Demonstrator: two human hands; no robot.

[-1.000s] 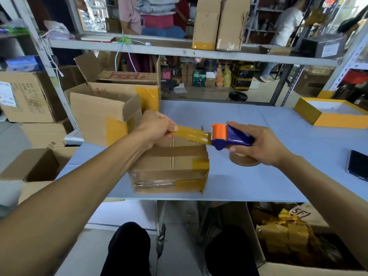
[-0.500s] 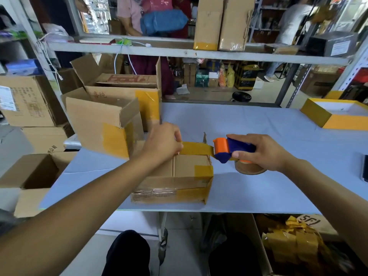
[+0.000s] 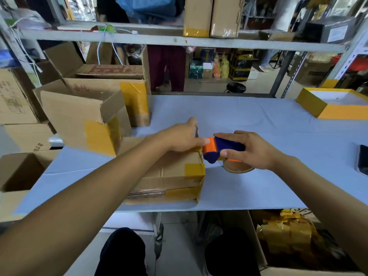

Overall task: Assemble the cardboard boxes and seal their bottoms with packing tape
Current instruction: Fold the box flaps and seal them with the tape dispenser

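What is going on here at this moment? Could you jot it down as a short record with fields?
Activity: taping a cardboard box on the table
Left hand: rests on the box's top at its right edge, by the tape
Right hand: grips the tape dispenser, held against the box's right edge
Box: yellow tape already on its right corners
Nearby: open boxes at left, yellow tray at right

Left grip (image 3: pixel 179 137) flat, fingers straight, pressing down; right grip (image 3: pixel 249 150) curled, holding; both arms outstretched.
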